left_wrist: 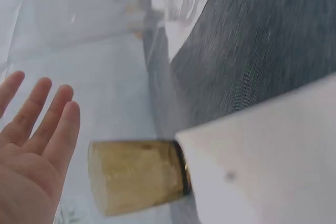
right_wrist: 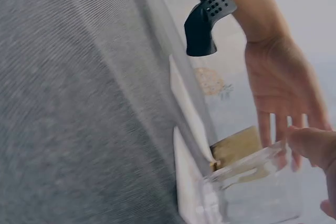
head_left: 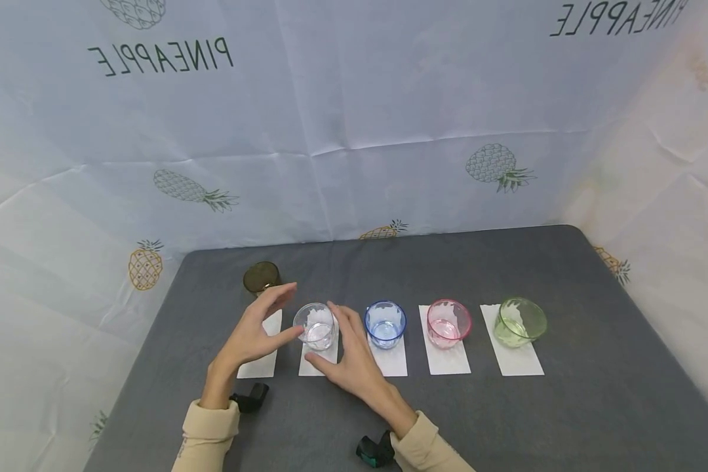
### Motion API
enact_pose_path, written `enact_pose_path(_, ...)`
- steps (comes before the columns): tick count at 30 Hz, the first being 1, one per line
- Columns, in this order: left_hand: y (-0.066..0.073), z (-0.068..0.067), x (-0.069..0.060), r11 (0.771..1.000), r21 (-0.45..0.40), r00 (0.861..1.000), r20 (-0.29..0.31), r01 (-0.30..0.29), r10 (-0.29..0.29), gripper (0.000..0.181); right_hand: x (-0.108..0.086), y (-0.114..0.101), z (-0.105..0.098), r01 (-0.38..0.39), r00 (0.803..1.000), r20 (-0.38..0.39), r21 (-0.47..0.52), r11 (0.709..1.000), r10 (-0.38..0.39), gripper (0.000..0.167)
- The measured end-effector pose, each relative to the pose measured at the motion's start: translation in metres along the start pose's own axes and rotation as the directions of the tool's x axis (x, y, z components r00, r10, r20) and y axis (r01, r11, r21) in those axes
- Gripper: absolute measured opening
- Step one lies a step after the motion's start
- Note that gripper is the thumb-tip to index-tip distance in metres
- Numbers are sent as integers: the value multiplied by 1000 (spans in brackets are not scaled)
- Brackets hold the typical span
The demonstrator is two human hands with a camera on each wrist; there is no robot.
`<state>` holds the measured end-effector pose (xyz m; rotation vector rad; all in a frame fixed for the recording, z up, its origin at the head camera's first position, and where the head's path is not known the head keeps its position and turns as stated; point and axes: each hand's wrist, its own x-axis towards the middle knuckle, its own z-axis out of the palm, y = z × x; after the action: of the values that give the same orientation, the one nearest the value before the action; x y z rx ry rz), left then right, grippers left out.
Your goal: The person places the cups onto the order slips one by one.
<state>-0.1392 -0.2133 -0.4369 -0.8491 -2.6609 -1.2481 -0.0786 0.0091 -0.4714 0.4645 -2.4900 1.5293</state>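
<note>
A clear glass (head_left: pixel 317 326) stands on a white paper strip, between the two hands. The left hand (head_left: pixel 258 333) is held to its left with straight, spread fingers, the thumb tip close to the rim; in the left wrist view its palm (left_wrist: pixel 34 145) faces up, bare. On the other side, the right hand (head_left: pixel 354 364) reaches along the glass with extended fingers at the rim and the thumb in front. Whether it touches the glass I cannot tell. Beyond the left hand stands an amber glass (head_left: pixel 261 278), partly hidden in the head view.
Rightward in a row stand a blue-tinted glass (head_left: pixel 385 325), a pink-tinted glass (head_left: pixel 448 324) and a green-tinted glass (head_left: pixel 520 322), each on a paper strip. Another strip (head_left: pixel 258 364) lies under the left hand. A pineapple-print curtain (head_left: pixel 342 98) hangs behind the grey table (head_left: pixel 307 429).
</note>
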Motion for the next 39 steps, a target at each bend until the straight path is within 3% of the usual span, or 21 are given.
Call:
enact_pose_path(7, -9, -29, -4, 997, 53, 996, -73, 60, -56, 76, 1, -21, 1, 85, 996, -41, 82, 993, -82, 75)
enact_pose_path(16, -22, -59, -1, 991, 97, 989, -125, 92, -79, 78, -2, -42, 24, 152, 984, 73, 108, 982, -160, 64)
enact_pose_path(24, -34, -65, 6, 987, 92, 986, -118, 129, -118, 77, 0, -48, 45, 236, 963, 127, 38, 971, -239, 63)
enact_pose_path(30, -41, -65, 10, 983, 76, 982, -104, 164, -156, 79, 3, -39, 60, 232, 955, 201, -51, 971, -218, 66)
enact_pose_path(34, -44, -65, 11, 984, 49, 982, -87, 174, -169, 79, 3, -34, 69, 287, 942, 221, -150, 946, -251, 70)
enact_pose_path(39, -47, -64, 12, 982, 30, 980, -80, 186, -183, 81, 3, -29, 77, 310, 938, 221, -186, 933, -267, 72)
